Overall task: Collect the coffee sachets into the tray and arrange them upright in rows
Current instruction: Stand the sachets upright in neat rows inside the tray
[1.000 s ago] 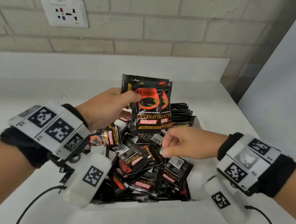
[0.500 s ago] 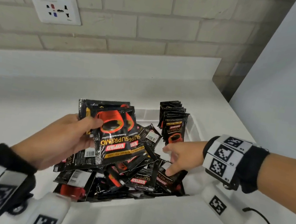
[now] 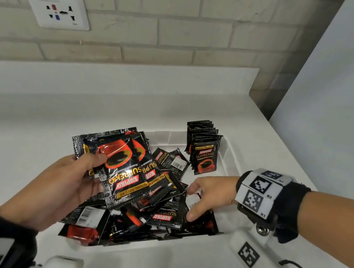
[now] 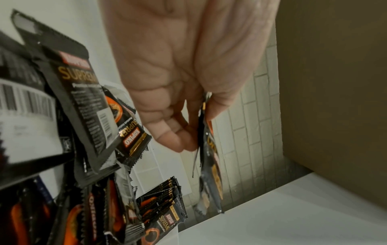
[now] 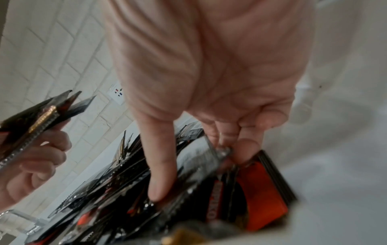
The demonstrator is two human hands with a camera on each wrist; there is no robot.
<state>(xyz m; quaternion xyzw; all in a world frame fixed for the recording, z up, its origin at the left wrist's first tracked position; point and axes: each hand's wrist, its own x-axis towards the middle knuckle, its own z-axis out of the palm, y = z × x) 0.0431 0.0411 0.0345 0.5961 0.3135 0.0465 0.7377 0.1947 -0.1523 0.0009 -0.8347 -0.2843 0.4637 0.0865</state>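
Left hand (image 3: 64, 188): thumb and fingers (image 4: 173, 139) clamped on a fanned bunch of held sachets (image 3: 129, 170), faces up, lifted over the left part of the tray (image 3: 229, 155). Right hand (image 3: 210, 196): index finger (image 5: 159, 179) stretched down onto the loose sachets (image 3: 159, 214), thumb and remaining fingers closing on the edge of one foil packet there; firmness of that pinch impossible to judge through the blur. Beyond the hands, a neat upright row (image 3: 203, 151) standing in the tray's far right corner, the rest of the tray filled with a jumbled heap, all on a white counter (image 3: 36, 117) below a wall socket (image 3: 56, 10).

Risks, as judgement only: slick foil likely to slide out of the left-hand fan if the grip loosens; a second packet liable to drag up with the picked one; standing row apt to topple if nudged by the right wrist.

Against half a second ago: right hand deeper into the heap and nearer the front wall, left-hand bunch held at much the same height and tilt.
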